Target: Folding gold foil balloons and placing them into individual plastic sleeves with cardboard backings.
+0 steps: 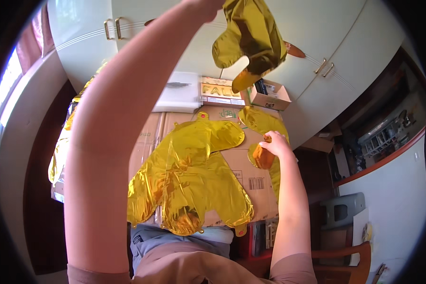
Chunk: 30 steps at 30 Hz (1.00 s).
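Note:
My left arm reaches up across the view to my left hand (207, 8), cut off by the top edge. From it hangs a flat gold foil balloon (258, 40), lifted well above the table; the fingers themselves are mostly out of frame. On the right, my right hand (277, 144) is closed on a folded part of another gold foil balloon (264, 120) lying at the table's right side. Between my arms, flat gold foil balloons (189, 165) overlap on brown cardboard (254, 185), close to my body.
Behind the cardboard stand a white box (177, 97), a box with gold letters on it (221, 90) and an open carton (275, 98) with small things inside. More gold foil (61, 154) lies at the left edge. White cabinets (312, 42) rise at the back; a wooden chair (359, 265) stands lower right.

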Each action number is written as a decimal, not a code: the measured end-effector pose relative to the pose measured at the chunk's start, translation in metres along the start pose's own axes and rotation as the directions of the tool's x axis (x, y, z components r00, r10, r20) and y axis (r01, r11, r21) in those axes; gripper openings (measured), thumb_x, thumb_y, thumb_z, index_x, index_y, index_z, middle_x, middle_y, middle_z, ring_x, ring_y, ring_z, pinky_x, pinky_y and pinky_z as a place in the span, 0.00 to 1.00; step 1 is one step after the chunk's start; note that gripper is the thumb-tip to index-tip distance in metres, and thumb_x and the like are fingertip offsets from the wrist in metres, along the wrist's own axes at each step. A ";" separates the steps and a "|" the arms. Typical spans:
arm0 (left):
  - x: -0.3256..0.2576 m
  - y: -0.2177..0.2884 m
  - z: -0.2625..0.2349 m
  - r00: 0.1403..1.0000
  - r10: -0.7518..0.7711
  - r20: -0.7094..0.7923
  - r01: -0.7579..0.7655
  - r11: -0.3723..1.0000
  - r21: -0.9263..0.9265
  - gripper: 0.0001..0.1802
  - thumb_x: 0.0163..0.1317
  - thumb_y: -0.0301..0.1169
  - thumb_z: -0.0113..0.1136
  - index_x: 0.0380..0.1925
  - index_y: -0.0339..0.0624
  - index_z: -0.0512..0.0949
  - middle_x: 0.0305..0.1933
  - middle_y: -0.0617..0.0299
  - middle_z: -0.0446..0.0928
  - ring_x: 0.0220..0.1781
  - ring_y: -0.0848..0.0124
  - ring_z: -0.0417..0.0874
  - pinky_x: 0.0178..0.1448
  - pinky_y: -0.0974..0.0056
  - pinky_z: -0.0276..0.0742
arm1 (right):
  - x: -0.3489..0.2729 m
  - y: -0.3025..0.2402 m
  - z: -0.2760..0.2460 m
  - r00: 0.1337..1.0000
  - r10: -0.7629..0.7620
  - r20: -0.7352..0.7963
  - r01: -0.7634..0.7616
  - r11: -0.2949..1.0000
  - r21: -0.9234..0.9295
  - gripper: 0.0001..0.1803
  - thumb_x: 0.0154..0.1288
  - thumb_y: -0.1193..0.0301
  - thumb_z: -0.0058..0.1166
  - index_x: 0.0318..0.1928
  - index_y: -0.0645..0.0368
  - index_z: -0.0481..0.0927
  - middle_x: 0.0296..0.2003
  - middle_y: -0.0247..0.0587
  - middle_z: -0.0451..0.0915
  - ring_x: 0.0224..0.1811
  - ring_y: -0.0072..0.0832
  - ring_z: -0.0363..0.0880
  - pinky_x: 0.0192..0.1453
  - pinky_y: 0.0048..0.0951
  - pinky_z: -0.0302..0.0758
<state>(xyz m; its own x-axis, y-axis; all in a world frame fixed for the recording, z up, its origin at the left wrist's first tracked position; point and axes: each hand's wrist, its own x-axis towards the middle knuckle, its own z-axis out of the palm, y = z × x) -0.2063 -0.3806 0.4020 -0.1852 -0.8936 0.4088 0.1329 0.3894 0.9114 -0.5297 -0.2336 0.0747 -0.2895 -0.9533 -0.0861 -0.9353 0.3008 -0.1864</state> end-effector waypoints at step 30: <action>-0.344 -0.099 -0.246 0.978 0.117 0.175 0.058 0.648 -0.760 0.29 0.72 0.36 0.47 0.71 0.38 0.63 0.69 0.52 0.71 0.71 0.60 0.72 0.71 0.48 0.68 | -0.082 -0.135 -0.102 0.833 -0.350 -0.429 0.377 -0.209 0.902 0.12 0.65 0.77 0.64 0.49 0.60 0.84 0.44 0.36 0.86 0.46 0.21 0.83 0.52 0.25 0.77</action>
<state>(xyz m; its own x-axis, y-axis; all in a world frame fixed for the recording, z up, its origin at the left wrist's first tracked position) 0.0840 -0.1670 0.1597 -0.3355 -0.7891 0.5145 0.8149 0.0308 0.5788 -0.4006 -0.1986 0.2063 -0.0006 -0.9106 0.4133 0.2696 -0.3982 -0.8768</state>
